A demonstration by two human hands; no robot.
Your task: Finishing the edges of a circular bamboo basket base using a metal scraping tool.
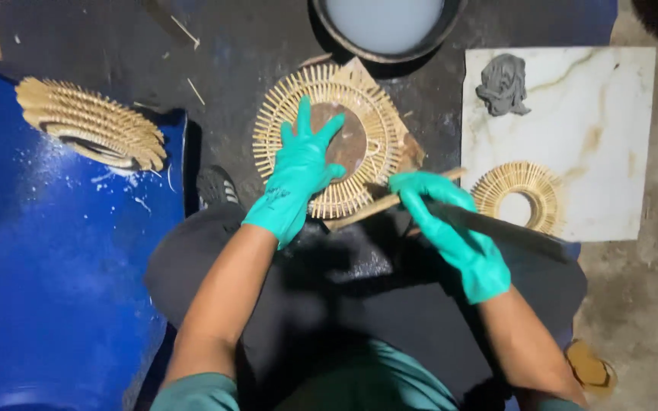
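Under left hand (298, 179) woven disc (336, 141), right hand (443, 221) gripping stick (386, 202)

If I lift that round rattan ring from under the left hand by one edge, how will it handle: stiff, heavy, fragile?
The rattan ring looks light: mostly open spokes between thin woven bands. It probably stays fairly stiff, since the spokes radiate from a solid brown centre disc that the left hand presses flat. The thin protruding spoke tips could snap or snag on gloves.

three woven rattan discs (329, 141), one bucket (386, 27), one tile (565, 137)
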